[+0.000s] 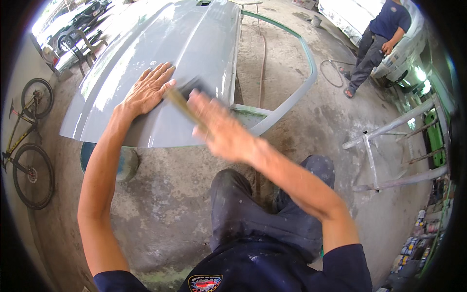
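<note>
A grey-coated car door panel (204, 44) lies flat before me, its window frame (296, 82) toward the right. My left hand (148, 90) rests palm down on the panel, fingers extended. Just right of it, my right hand (219, 124) grips a long block (187, 104), olive-tan along its side and dark at one end. Motion blurs both this hand and the block, which is over the panel's surface; whether it touches cannot be told.
A bicycle (29, 151) stands along the left wall, a drum (124, 168) beneath the panel. At right are a metal rack (369, 160), coiled hose (331, 85) and white vehicle (340, 14); a person (377, 44) stands beside the vehicle. Cars and chairs appear upper left.
</note>
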{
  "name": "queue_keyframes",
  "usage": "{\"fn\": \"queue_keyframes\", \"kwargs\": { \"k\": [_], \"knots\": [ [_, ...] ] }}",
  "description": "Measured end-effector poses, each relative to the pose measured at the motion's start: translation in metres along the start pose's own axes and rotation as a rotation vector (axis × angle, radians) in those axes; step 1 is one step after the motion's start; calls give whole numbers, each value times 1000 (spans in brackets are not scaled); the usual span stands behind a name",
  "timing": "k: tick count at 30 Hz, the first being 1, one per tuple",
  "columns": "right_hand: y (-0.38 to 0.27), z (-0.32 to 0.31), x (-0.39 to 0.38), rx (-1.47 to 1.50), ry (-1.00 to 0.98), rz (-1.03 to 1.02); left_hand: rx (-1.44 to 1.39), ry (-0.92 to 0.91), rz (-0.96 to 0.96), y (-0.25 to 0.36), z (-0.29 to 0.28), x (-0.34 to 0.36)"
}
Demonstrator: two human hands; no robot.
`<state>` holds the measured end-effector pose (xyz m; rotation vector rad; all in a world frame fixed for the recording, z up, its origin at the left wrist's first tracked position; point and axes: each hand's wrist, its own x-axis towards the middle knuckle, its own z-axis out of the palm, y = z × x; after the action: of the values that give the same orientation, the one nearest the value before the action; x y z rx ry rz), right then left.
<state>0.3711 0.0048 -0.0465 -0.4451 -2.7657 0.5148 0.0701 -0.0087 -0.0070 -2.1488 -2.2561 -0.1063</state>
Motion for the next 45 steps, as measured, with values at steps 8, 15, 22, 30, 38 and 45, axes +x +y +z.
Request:
{"fn": "queue_keyframes", "kwargs": {
  "k": [8, 15, 22, 30, 38, 45],
  "knots": [
    [29, -13, 28, 38, 30, -29, 53, -25, -5, 2, 1, -1],
    [10, 10, -20, -35, -33, -133, 53, -22, 11, -2, 2, -4],
    [112, -8, 72, 74, 106, 119, 21, -14, -133, 26, -7, -15],
    [125, -15, 72, 133, 181, 261, -45, -105, 24, 76, -12, -79],
    [127, -14, 70, 88, 171, 266, -72, -126, 121, 87, -19, -153],
    [119, -18, 66, 46, 174, 241, -94, -92, 184, 74, -27, -190]
  ]
}}
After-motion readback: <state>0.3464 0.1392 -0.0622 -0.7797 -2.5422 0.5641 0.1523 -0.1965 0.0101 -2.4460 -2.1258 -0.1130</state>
